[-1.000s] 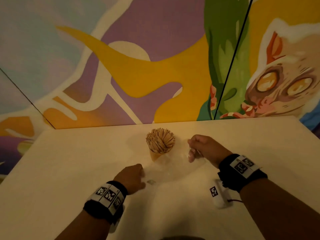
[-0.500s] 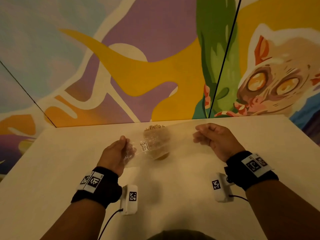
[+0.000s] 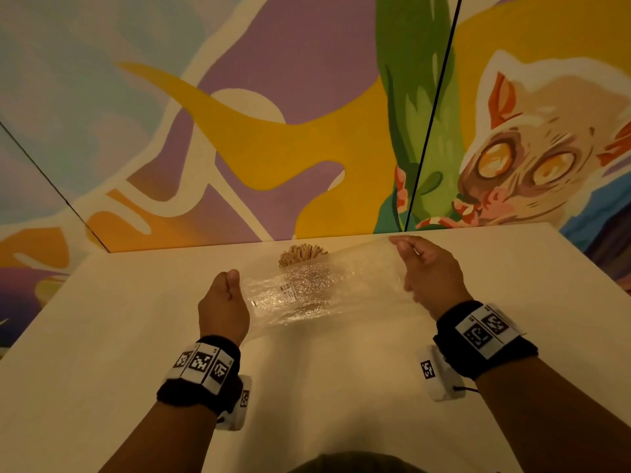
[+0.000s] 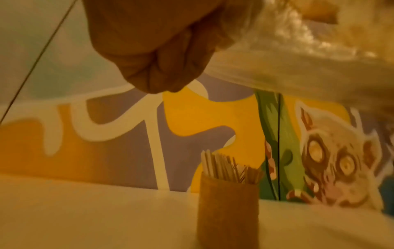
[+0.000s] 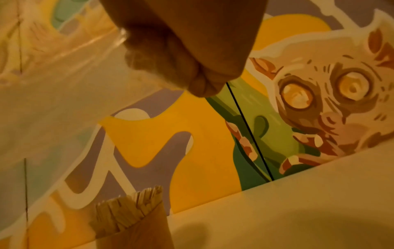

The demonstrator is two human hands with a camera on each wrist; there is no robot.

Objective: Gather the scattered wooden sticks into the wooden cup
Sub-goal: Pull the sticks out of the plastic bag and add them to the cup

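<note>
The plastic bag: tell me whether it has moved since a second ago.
Yes. The plastic bag lay flat on the table before the cup; now both hands hold it stretched in the air above the table.

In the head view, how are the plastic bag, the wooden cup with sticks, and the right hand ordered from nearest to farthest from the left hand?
1. plastic bag: pinched by the left hand at its left end.
2. wooden cup with wooden sticks: behind the bag, toward the wall.
3. right hand: at the bag's far right end.
</note>
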